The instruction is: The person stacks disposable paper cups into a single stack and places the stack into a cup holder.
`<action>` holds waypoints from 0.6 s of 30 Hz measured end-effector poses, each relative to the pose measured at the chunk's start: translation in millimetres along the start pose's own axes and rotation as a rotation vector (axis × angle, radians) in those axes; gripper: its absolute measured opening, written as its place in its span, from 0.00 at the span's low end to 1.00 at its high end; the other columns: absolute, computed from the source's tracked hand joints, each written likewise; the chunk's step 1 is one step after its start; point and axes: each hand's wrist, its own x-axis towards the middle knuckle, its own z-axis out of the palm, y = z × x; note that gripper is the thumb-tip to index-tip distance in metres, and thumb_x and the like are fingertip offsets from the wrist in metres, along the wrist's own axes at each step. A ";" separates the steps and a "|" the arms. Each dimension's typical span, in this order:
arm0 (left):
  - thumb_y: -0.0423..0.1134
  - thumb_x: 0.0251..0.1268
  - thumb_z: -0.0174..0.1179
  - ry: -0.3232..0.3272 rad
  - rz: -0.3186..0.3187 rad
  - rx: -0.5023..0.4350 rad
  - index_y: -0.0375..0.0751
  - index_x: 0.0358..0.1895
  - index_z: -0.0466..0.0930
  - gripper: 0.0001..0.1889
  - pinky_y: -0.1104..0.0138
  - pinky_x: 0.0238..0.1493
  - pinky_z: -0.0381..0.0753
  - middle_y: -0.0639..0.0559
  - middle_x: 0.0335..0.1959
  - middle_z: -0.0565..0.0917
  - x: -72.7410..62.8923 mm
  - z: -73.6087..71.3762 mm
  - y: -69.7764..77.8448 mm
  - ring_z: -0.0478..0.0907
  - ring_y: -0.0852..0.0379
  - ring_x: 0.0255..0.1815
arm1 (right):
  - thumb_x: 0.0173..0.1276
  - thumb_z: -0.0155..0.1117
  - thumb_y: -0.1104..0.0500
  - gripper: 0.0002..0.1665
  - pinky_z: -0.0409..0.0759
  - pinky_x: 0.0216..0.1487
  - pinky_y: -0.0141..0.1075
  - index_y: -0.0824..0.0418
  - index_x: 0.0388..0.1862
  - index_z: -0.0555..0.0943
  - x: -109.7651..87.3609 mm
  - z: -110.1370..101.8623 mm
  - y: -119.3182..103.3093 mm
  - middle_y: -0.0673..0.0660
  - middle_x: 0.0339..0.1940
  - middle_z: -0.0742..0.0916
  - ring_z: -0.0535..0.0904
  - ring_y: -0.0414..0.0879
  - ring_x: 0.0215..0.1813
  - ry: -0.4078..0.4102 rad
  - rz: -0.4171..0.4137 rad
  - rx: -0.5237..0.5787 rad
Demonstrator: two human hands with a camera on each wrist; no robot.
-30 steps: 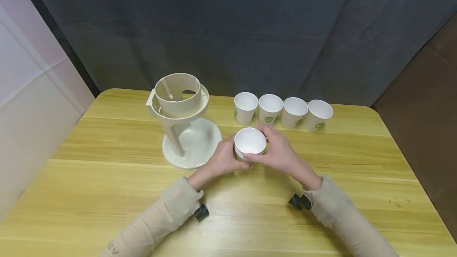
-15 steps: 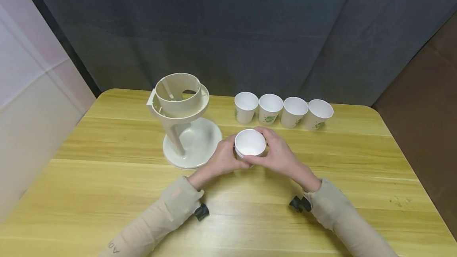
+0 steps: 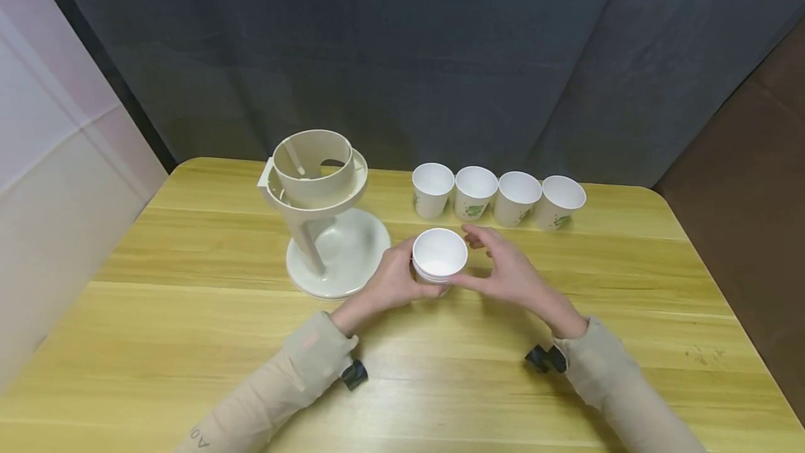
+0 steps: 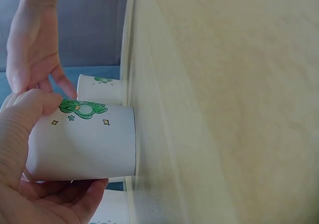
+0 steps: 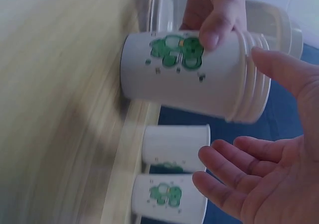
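A short stack of nested white paper cups stands upright on the table, a green cartoon print on the outer cup. My left hand grips the stack from the left, its thumb and fingers curled round the side. Over on the right, my right hand has its fingers spread away from the cups. Its thumb lies at the stacked rims in the right wrist view; whether it still touches them is hard to tell.
Behind the stack, several single paper cups stand in a row near the table's back edge. To the left is a cream plastic stand with a ring-shaped holder on a round base. A dark curtain hangs behind.
My right hand has let go with its fingers and drawn back to the right from the stack. The left hand and the stack are almost unmoved.
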 end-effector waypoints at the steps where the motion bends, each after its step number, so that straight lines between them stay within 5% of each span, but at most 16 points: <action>1: 0.41 0.35 0.75 0.001 -0.001 0.000 0.31 0.56 0.72 0.38 0.60 0.51 0.77 0.41 0.46 0.81 -0.1 0.2 -0.1 0.78 0.49 0.47 | 0.48 0.77 0.55 0.46 0.77 0.48 0.53 0.69 0.63 0.67 -1.3 -2.1 2.2 0.66 0.50 0.80 0.77 0.58 0.51 0.000 0.014 0.000; 18: 0.40 0.34 0.76 -0.003 -0.027 -0.017 0.32 0.56 0.72 0.38 0.59 0.52 0.76 0.41 0.47 0.81 -0.7 0.1 0.8 0.78 0.49 0.48 | 0.56 0.69 0.63 0.34 0.75 0.47 0.56 0.74 0.59 0.69 -21.4 -37.5 41.8 0.72 0.48 0.80 0.76 0.63 0.50 0.158 0.204 -0.015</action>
